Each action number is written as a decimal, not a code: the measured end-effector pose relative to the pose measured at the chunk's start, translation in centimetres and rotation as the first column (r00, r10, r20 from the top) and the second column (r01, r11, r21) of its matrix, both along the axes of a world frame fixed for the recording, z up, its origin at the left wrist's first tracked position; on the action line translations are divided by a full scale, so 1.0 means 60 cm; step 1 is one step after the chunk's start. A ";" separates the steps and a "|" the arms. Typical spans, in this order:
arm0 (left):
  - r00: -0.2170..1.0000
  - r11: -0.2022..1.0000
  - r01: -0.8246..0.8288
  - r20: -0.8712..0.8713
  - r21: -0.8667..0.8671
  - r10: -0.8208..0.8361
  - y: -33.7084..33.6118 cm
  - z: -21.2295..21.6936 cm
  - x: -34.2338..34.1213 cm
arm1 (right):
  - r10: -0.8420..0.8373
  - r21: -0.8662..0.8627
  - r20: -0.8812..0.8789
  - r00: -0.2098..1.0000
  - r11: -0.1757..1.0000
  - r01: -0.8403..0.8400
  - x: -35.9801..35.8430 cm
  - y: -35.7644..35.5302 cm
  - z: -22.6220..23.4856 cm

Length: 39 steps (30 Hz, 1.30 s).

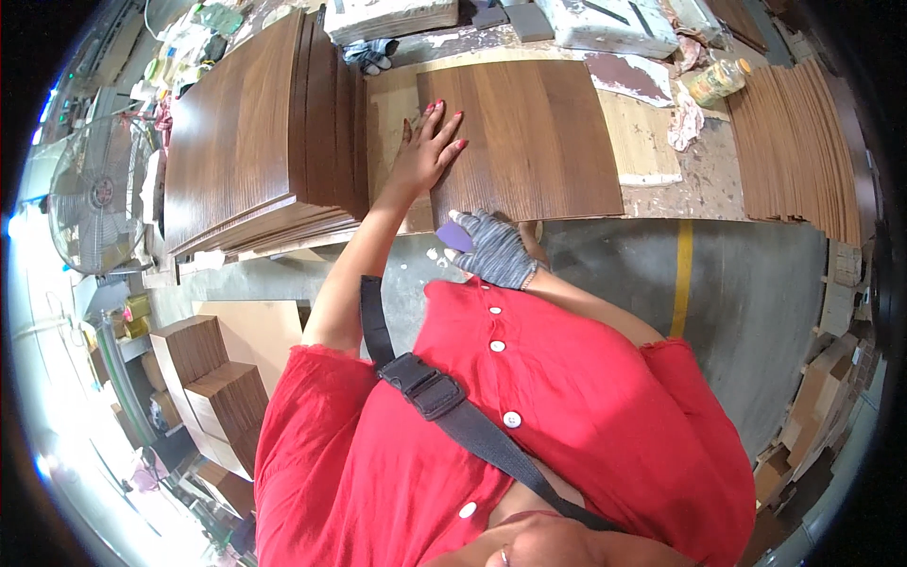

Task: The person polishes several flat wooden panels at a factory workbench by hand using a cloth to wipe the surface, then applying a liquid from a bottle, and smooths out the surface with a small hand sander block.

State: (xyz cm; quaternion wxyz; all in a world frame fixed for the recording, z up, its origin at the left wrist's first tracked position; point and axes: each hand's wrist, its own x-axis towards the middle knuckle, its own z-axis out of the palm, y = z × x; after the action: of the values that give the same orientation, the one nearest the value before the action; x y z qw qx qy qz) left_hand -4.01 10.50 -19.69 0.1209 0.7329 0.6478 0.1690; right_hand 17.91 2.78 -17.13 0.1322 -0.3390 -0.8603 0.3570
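Note:
A flat brown wood-grain board point(534, 142) lies on the workbench in front of me. My left hand point(427, 156) is bare and rests flat with fingers spread over the board's left edge. At the near edge of the board, my right hand point(499, 248) wears a grey knit glove with the fingertips uncovered. Between its thumb and fingers it grips a thin purple piece point(454, 236) with a rounded edge. The glove hides part of that piece, so its kind is unclear.
To the left stands a tall stack of brown boards point(231, 132); another stack point(794, 146) is at the right. A bottle point(718, 81), a crumpled cloth point(686, 121) and white-covered blocks point(605, 26) lie on the bench. A fan point(99, 194) stands far left.

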 end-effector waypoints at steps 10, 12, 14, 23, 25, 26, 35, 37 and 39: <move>0.995 0.999 -0.038 0.098 0.031 0.035 0.001 -0.023 -0.010 | -0.094 0.131 0.088 0.992 0.988 0.082 -0.027 -0.020 -0.002; 0.994 0.999 -0.038 0.107 0.029 0.035 0.002 -0.018 -0.007 | -0.139 0.182 -0.011 0.990 0.973 0.139 0.026 -0.014 -0.035; 1.000 1.000 -0.010 -0.007 0.027 0.010 0.002 -0.014 -0.010 | -0.196 0.222 -0.044 0.980 0.954 0.201 0.071 -0.005 -0.013; 1.000 1.000 0.015 0.018 -0.007 -0.015 0.005 0.005 0.004 | -0.223 0.081 -0.053 0.973 0.971 0.226 0.019 -0.016 -0.021; 0.998 0.999 0.017 0.068 0.039 -0.019 0.003 -0.009 -0.005 | -0.242 0.107 0.079 0.967 0.967 0.233 0.048 -0.013 0.004; 0.997 0.999 0.009 0.080 0.033 -0.012 0.003 -0.014 -0.006 | -0.289 0.184 -0.013 0.957 0.940 0.286 0.082 -0.007 -0.009; 0.998 0.998 0.032 0.048 0.055 -0.034 0.004 -0.005 -0.003 | -0.541 0.042 0.029 0.841 0.841 0.539 0.181 0.018 0.027; 0.991 0.998 0.039 0.130 0.040 -0.044 0.010 -0.007 0.002 | -0.434 -0.039 0.021 0.901 0.900 0.434 0.127 0.009 0.027; 0.995 0.997 0.053 0.087 0.059 -0.058 0.015 -0.007 0.001 | -0.434 0.098 -0.054 0.899 0.894 0.437 0.101 -0.001 -0.002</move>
State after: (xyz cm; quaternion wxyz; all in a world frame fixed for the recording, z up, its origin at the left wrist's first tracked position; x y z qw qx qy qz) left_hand -3.92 11.40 -20.09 0.1334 0.7455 0.6162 0.2164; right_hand 23.98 2.72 -17.25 0.2400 -0.5097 -0.7785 0.2766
